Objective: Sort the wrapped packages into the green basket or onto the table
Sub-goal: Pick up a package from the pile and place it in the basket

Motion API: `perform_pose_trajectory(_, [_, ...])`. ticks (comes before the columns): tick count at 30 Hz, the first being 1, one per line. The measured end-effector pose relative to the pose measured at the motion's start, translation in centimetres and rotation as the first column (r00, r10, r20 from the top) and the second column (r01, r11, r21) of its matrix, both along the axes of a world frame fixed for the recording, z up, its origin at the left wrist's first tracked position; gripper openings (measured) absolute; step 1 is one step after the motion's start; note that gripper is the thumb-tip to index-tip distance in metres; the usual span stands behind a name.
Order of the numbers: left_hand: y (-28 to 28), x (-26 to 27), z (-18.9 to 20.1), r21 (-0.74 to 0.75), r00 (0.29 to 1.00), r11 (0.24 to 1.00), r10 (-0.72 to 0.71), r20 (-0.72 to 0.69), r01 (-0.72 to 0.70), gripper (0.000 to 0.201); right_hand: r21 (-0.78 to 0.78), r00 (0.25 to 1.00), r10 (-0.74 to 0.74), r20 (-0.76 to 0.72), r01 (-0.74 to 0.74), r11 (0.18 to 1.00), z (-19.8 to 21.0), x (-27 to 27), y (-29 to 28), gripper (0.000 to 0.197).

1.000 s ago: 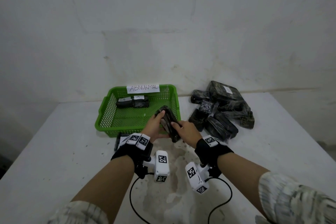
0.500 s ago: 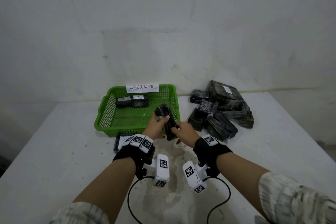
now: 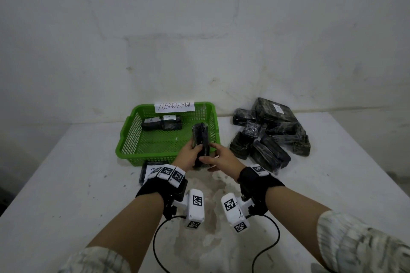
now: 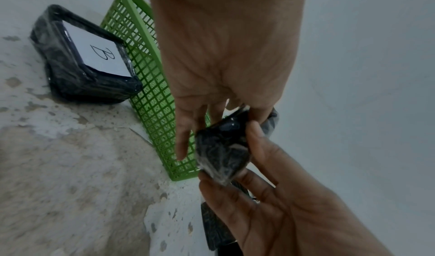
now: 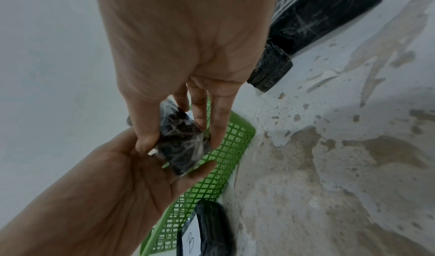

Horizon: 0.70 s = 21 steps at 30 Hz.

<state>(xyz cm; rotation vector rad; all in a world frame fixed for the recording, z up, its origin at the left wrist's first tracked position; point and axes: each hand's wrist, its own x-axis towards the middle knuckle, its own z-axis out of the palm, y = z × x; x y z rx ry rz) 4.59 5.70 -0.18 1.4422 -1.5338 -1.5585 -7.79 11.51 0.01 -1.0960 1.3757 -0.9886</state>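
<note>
I hold one black wrapped package (image 3: 200, 139) (image 4: 222, 148) (image 5: 182, 144) between both hands, nearly upright, above the front right corner of the green basket (image 3: 124, 139). My left hand (image 3: 194, 150) (image 4: 219, 128) grips its left side. My right hand (image 3: 211, 158) (image 5: 181, 139) pinches its lower end between thumb and fingers. Two wrapped packages (image 3: 162, 123) lie in the basket at the back. A package labelled B (image 4: 89, 61) (image 5: 207, 228) lies on the table against the basket's front wall, half hidden by my left wrist in the head view.
A pile of several black wrapped packages (image 3: 270, 135) (image 5: 317, 8) lies to the right of the basket by the wall. A paper sign reading ABNORMAL (image 3: 174, 106) hangs on the basket's back rim. The white table (image 3: 66, 184) is stained near me.
Both hands have turned the package from a slant to nearly upright and carried it slightly away from me, over the basket's front right corner.
</note>
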Motion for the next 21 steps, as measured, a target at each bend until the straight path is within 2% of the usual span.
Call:
perform_pose_trajectory(2, [0.4,0.1,0.1,0.057,0.998,0.997,-0.055,-0.033,0.056,0.039,0.001,0.996,-0.058,0.072,0.058,0.998,-0.2,-0.5,-0.2,0.061])
perform_pose_trajectory(5, [0.7,0.1,0.0,0.049,0.997,0.997,-0.052,-0.066,0.055,0.033,0.03,0.992,-0.052,0.114,0.049,0.998,-0.2,-1.0,-0.5,0.059])
perform_pose_trajectory(8, [0.6,0.1,0.0,0.038,0.995,0.998,-0.046,-0.09,0.05,0.034,0.024,0.999,-0.042,0.032,0.041,0.999,0.0,-1.0,-0.3,0.064])
perform_pose_trajectory(11, [0.6,0.1,0.4,0.087,0.987,0.996,-0.003,-0.158,0.017,0.038,-0.068,0.995,-0.092,-0.03,0.09,0.994,-0.2,-1.4,-0.3,0.078])
perform_pose_trajectory(12, [0.7,0.1,0.6,0.109,0.983,0.994,0.003,-0.185,0.018,0.041,-0.093,0.996,-0.087,-0.035,0.084,0.992,-0.3,-1.6,-0.5,0.077])
perform_pose_trajectory(15, [0.7,0.1,0.8,0.15,0.97,0.988,-0.001,-0.245,0.039,0.043,-0.116,1.0,-0.019,0.018,0.021,0.993,0.2,-1.8,-0.5,0.057])
perform_pose_trajectory(17, [0.7,0.1,0.8,0.162,0.963,0.984,-0.025,-0.267,0.07,0.041,-0.104,0.996,-0.026,0.091,0.035,0.994,0.4,-1.7,-0.6,0.054])
perform_pose_trajectory(21, [0.8,0.2,1.2,0.176,0.958,0.98,-0.04,-0.285,0.094,0.041,-0.167,0.992,-0.129,0.014,0.129,0.978,0.3,-1.2,-0.9,0.048])
